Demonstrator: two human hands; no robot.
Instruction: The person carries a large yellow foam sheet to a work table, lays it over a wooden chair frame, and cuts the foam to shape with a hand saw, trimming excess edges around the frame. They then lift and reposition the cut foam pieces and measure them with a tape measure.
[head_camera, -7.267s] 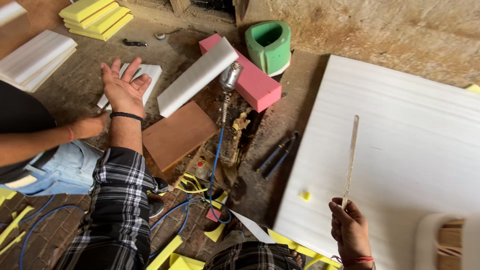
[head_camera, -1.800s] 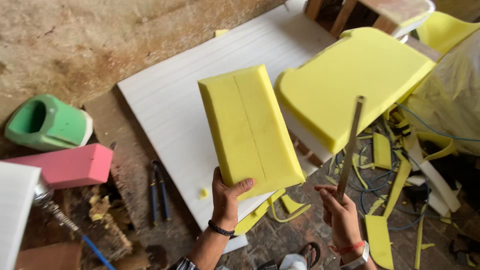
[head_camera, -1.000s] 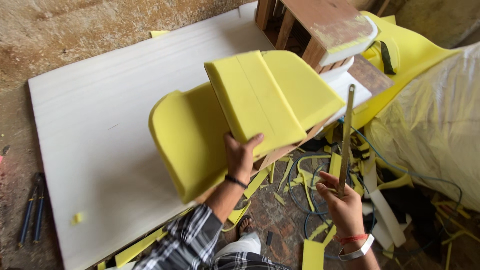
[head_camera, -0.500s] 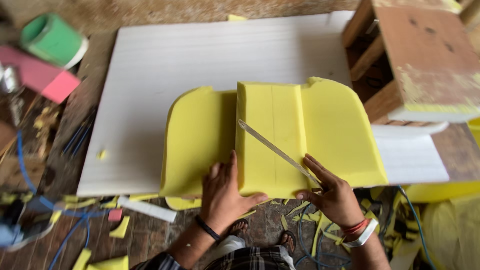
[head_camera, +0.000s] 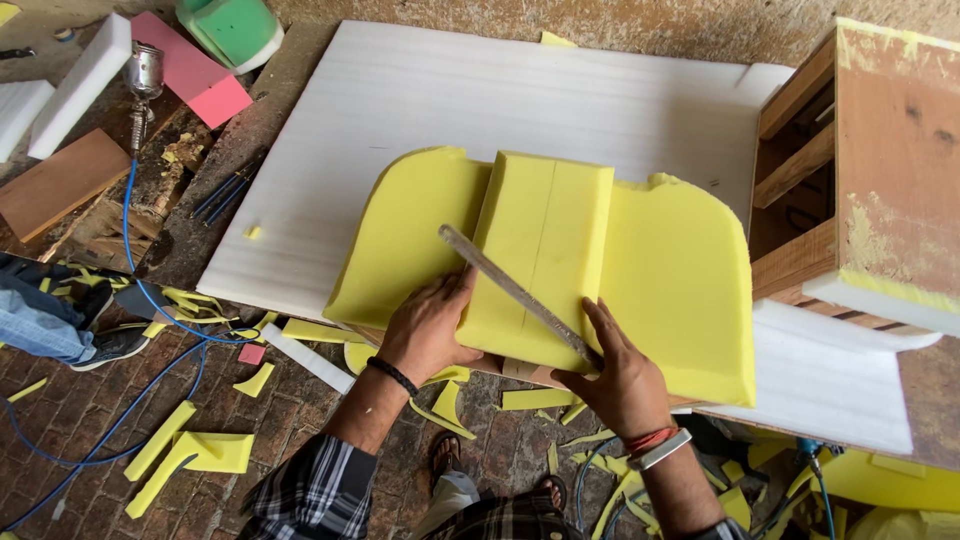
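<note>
A thick yellow foam block (head_camera: 545, 255) lies on top of a wide, flat yellow foam pad (head_camera: 680, 290), which rests on a white sheet (head_camera: 480, 95). My left hand (head_camera: 430, 325) presses against the block's near left edge, fingers spread on the foam. My right hand (head_camera: 620, 375) grips the near end of a long thin metal blade (head_camera: 510, 290), which lies slanted across the block's top, its tip pointing up and left.
A wooden crate (head_camera: 870, 170) stands at the right. Yellow foam scraps (head_camera: 200, 450) litter the brick floor. A blue hose (head_camera: 135, 290) runs to a spray gun (head_camera: 145, 75). Pink foam (head_camera: 190, 70), a green container (head_camera: 230, 25) and white blocks (head_camera: 80, 55) lie at top left. Another person's foot (head_camera: 50, 320) is at the left.
I brought the yellow block over from the left and set it on the flat pad on the white sheet. The blade went from upright to lying across the block.
</note>
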